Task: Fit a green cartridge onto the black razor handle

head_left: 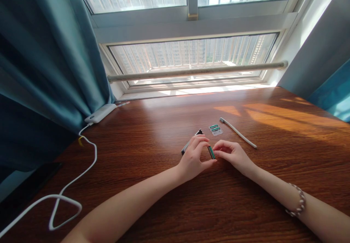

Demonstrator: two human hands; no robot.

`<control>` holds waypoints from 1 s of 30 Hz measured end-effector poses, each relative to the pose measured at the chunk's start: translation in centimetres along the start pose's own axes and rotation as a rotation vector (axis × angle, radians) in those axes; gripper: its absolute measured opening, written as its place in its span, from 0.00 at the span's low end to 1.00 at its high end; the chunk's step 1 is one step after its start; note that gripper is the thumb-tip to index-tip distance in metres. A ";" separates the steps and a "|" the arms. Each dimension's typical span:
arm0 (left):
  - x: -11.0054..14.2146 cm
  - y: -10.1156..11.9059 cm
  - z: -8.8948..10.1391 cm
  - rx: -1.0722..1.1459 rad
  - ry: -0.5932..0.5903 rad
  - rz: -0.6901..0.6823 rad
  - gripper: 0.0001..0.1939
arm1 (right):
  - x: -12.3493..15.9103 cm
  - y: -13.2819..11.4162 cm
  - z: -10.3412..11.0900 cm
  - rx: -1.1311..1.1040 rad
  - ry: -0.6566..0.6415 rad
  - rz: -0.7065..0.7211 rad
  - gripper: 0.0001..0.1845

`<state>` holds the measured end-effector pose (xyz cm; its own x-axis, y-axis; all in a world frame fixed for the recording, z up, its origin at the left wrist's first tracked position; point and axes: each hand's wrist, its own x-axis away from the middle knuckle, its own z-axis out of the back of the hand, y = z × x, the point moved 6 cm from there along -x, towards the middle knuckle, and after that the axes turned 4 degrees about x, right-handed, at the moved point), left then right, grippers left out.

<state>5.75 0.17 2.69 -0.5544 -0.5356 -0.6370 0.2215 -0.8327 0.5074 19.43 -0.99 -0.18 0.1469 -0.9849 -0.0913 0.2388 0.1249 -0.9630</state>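
Observation:
Between the thumb and a finger of my left hand (193, 155) is a small green-and-black razor cartridge (211, 152), held by its two ends and tilted above the table. My right hand (234, 156) is closed in a pinch, its fingertips right against the cartridge's right side. Whether they grip the cartridge or something tiny is hidden. Behind my left hand lies a long black-and-silver object (186, 147), partly covered by the fingers; its kind is unclear. Just beyond the hands sits a clear plastic pack (216, 129) with green-and-black cartridges in it.
A white toothbrush (239, 133) lies to the right on the brown wooden table (158, 122). At the back left, a white device (100, 114) trails a white cable (95, 155). A blue curtain (54, 53) hangs left, and a window rail (197, 71) crosses behind the table.

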 end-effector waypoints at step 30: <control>0.4 1.0 -0.4 -0.207 -0.201 -0.168 0.22 | -11.7 -1.0 6.4 0.933 -0.448 0.206 0.08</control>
<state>6.06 -0.93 2.66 -0.7394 -0.3675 -0.5641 0.2605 -0.9288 0.2635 23.60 11.14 3.47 0.5642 -0.8239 0.0542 0.7848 0.5148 -0.3450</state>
